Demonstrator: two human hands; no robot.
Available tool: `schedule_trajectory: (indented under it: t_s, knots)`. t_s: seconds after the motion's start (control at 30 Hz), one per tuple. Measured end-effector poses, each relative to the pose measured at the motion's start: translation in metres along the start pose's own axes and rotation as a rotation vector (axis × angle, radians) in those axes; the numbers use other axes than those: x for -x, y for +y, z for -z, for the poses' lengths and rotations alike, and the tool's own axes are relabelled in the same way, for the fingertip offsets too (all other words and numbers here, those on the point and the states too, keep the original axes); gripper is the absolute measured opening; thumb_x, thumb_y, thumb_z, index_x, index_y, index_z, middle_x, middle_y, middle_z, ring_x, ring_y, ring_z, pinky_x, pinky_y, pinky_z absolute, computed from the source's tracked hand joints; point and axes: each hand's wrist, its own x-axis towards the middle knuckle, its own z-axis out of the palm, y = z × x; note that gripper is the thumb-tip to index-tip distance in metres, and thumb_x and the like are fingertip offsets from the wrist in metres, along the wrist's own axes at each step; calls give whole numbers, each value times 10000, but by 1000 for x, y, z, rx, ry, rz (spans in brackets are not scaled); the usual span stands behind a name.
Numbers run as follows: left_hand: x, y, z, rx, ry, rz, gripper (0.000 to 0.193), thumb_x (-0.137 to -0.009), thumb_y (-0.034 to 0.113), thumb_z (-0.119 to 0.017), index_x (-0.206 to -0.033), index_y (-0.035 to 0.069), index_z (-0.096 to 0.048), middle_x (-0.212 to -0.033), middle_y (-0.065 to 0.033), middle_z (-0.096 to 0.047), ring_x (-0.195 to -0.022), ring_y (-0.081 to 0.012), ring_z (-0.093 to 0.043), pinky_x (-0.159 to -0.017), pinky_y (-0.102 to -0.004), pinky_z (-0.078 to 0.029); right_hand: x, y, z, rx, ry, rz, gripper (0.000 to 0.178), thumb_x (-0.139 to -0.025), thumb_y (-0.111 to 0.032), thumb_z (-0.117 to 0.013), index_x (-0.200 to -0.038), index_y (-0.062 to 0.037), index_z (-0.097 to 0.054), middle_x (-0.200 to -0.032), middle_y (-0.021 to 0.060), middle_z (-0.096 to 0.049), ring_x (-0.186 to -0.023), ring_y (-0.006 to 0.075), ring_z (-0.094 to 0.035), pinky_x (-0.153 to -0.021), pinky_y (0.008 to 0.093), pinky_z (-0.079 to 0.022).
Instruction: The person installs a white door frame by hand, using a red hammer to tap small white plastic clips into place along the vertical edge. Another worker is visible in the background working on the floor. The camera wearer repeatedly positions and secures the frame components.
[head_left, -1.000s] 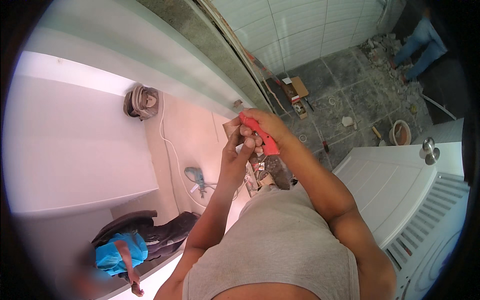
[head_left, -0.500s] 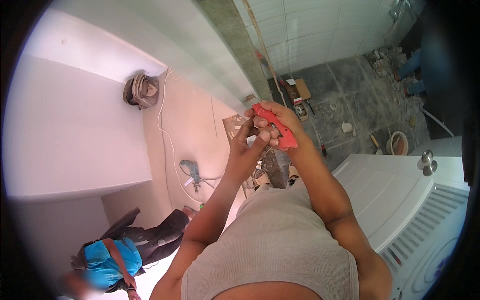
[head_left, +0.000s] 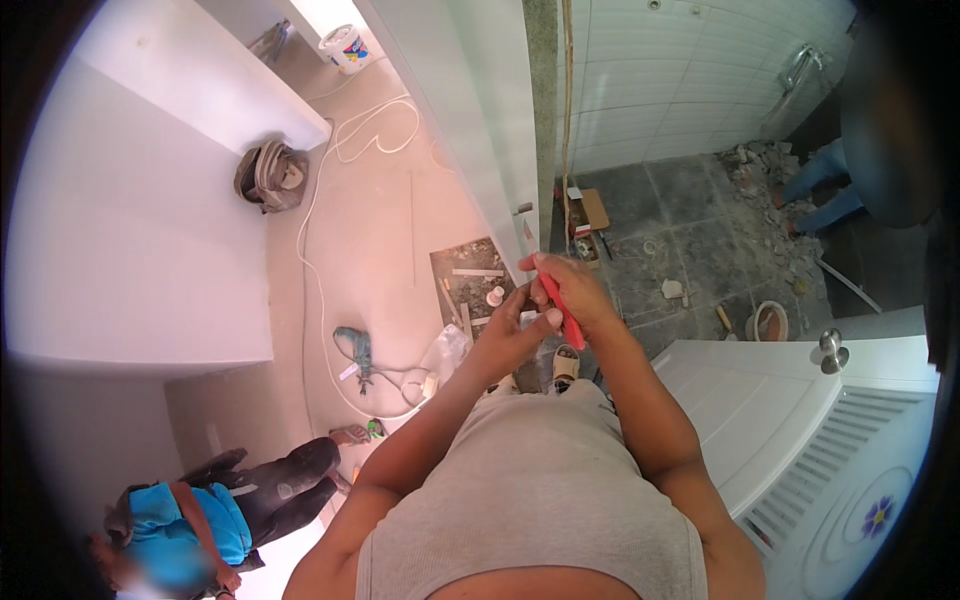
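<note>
A red utility knife (head_left: 560,300) is tilted in front of my body, its pale blade pointing up and away toward the white door frame edge. My right hand (head_left: 583,295) wraps round the knife's handle from the right. On the other side, my left hand (head_left: 508,338) has its fingers and thumb bent against the handle; the exact contact is partly hidden. Past the blade, a small metal latch piece (head_left: 523,208) sits on the edge of the white panel (head_left: 470,90).
A white door (head_left: 760,390) with a round knob stands at right. Rubble (head_left: 765,190), a bucket (head_left: 770,322) and an open box (head_left: 590,210) lie on dark tiles. At left are a power drill (head_left: 355,350), a cable, a bag (head_left: 272,175) and a person in blue (head_left: 190,530).
Both hands have moved down and slightly right with the knife. The knife has turned more edge-on and its blade now shows. My view has shifted, showing a white bucket at top left.
</note>
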Motion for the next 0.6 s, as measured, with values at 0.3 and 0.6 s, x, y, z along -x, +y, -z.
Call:
schedule_trajectory:
  t_s: [0.3, 0.6]
  knots:
    - [8, 14, 0, -42, -23, 50, 715, -986, 453, -676, -1470, -27, -460, -1204, -99, -619, -956, -135, -586, -813, -294, -491, -7, 3, -5, -14, 116, 62, 430, -1039, -380, -539, -1151, 20, -651, -677, 26, -581, -489, 122, -531, -411, 298, -412]
    - [8, 18, -4, -134, 45, -57, 714, -946, 439, -735, -1416, -50, -508, -1142, -91, -644, -1030, -162, -610, -872, -311, -490, 9, -6, -9, -199, 101, 9, 422, -1050, -367, -526, -1153, 31, -620, -677, 12, -559, -449, 121, -501, -368, 293, -386]
